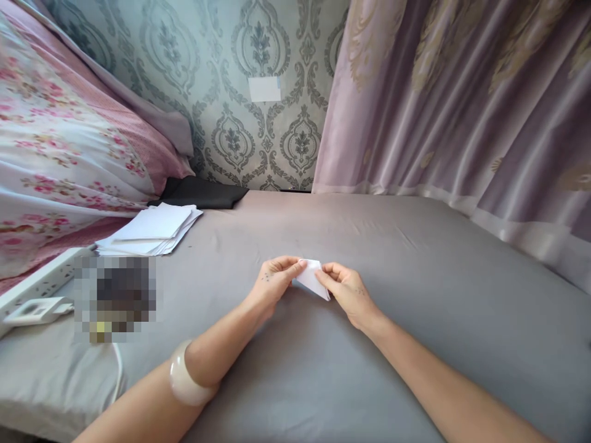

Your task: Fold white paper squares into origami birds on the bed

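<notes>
A small piece of folded white paper [313, 278] is held up between my two hands, above the grey bed sheet [295, 381]. My left hand [276, 280] pinches its left upper edge, thumb on top. On the opposite side my right hand [344, 288] grips the paper with the thumb laid across its face. The paper narrows to a corner at the lower right. Fingers behind the paper are partly hidden. A pale bangle [187, 375] circles my left forearm.
A stack of white paper sheets [152, 229] lies at the left, near a folded black cloth [203, 192]. A white power strip [41, 283] with a plugged-in charger [39, 310] and cable runs along the left edge. Next to it is a blurred-out patch. Purple curtains [443, 111] hang on the right.
</notes>
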Available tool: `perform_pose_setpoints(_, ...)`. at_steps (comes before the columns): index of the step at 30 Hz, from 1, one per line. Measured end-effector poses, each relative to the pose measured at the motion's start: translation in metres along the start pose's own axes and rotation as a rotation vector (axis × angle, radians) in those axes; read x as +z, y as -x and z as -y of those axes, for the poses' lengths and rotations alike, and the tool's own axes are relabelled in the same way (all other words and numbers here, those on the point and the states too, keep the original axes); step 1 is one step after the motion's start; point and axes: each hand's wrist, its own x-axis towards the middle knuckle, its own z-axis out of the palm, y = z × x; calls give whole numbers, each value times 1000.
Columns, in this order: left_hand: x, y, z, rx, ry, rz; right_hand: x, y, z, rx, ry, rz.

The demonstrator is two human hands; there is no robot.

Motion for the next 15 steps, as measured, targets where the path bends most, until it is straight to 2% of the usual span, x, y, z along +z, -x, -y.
perform_pose_setpoints(8,-11,-12,9,43,12,61,6,-9,-11,-101,9,-56)
perform_pose_setpoints(15,-12,-17,11,102,78,-9,10,-7,-8,-136,21,-19)
